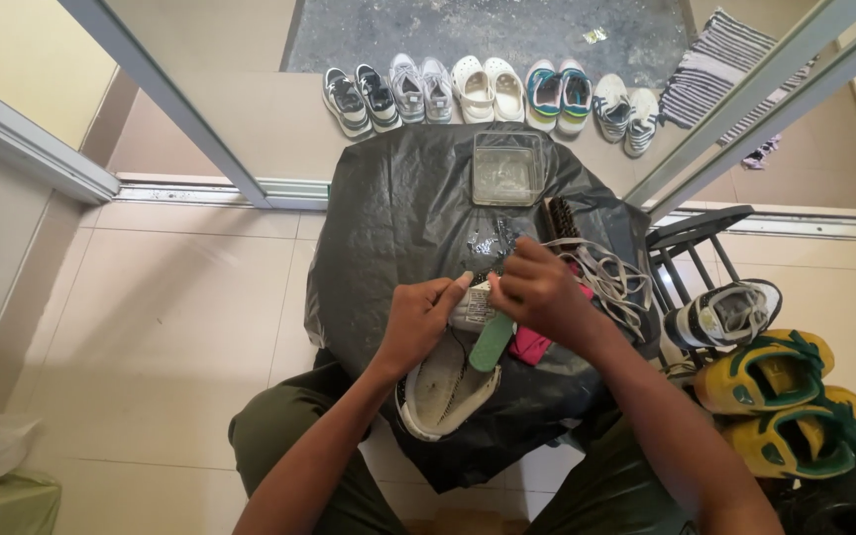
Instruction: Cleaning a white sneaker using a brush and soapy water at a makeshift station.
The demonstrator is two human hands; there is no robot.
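Both forearms reach up from the bottom of the frame. At centre, the left hand (418, 322) fingers (451, 288) pinch the upper of a worn white canvas sneaker (445, 384), steadying it on a crinkled black plastic sheet (398, 208). Right hand (542, 292) fingers close on the shoe's top, just above a green insole (492, 342). Grey laces (611, 277) lie right; a clear square tub (507, 168) sits above, before a row of shoes (492, 94).

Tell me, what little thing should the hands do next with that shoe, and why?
Probably lift the green insole fully out. It already sticks up from the white sneaker, the right hand is by its top end, the left hand steadies the shoe, and the laces lie loose beside it.
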